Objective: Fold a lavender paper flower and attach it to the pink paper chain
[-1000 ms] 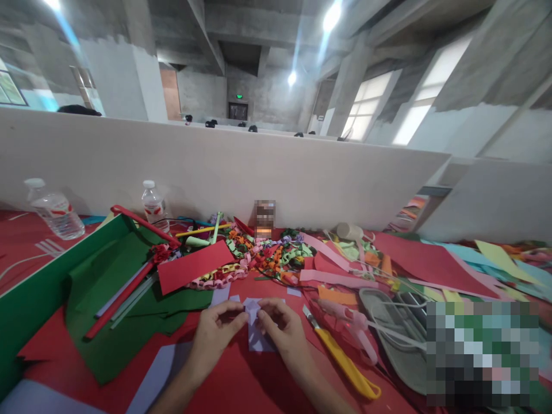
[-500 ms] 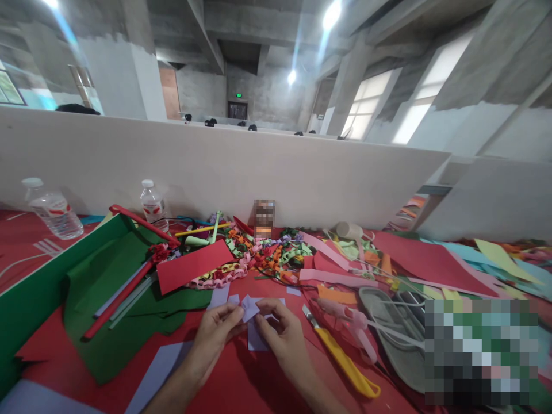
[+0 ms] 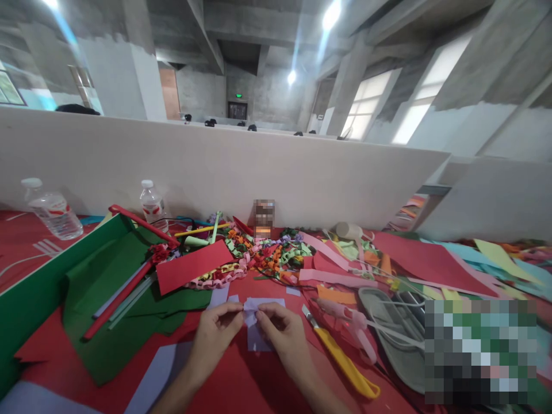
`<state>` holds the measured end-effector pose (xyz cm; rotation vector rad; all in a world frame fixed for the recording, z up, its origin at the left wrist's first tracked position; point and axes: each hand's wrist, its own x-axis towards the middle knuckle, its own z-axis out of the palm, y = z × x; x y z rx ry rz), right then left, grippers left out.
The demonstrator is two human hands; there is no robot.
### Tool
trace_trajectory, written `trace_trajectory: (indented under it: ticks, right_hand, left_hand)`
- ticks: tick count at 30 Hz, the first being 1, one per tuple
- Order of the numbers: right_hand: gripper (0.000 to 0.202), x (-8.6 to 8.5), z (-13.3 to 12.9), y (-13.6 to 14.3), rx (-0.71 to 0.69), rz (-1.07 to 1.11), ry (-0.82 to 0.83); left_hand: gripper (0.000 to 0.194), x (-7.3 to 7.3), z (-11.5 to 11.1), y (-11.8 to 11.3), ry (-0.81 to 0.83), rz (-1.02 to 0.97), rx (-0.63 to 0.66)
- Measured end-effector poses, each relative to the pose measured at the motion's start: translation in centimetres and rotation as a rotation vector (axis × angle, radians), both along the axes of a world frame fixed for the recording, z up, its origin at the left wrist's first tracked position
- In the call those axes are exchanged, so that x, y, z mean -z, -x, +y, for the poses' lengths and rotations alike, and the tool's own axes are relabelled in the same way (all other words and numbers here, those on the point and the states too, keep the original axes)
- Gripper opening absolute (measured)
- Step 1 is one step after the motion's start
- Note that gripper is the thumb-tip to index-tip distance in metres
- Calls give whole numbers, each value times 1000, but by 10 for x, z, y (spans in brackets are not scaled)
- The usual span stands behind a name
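Left hand (image 3: 217, 328), right hand (image 3: 283, 329) flank lilac paper (image 3: 250, 314) (pinched).

Small purple paper (image 3: 250, 314) turns upright

Broad and tilted half a second ago, it now shows narrower between the fingertips of the left hand (image 3: 219, 325) and right hand (image 3: 281, 326), apparently pinched by both, though blur hides its folds.

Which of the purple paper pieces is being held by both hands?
The small, folded-looking piece pinched by the left hand and right hand; the larger flat sheet below it and other purple pieces are held by neither.
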<state>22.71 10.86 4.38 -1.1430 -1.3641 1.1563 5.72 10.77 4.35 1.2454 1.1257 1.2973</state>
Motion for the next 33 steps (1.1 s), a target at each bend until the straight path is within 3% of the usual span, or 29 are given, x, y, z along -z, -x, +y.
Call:
trace_trajectory:
  ticks: [8, 14, 18, 25, 30, 33]
  right_hand:
    - [18, -14, -5, -6, -3, -247, -294]
    - [20, -8, -4, -10, -25, -344, -456]
    - [22, -3, -2, -13, -49, -434, -553]
    - [25, -8, -4, -18, -92, -687, -714]
    - [20, -11, -3, -18, -62, -812, -842]
    - [19, -8, -3, -16, -60, -808, -836]
  left_hand:
    - [33, 6, 3, 5, 86, -24, 112]
    - [43, 4, 0, 1, 242, -302, 143]
    - [49, 3, -1, 0, 307, -365, 117]
    - [55, 6, 0, 0, 298, -311, 140]
    - [46, 7, 0, 0, 146, -109, 105]
    - [42, 5, -1, -1, 96, -58, 85]
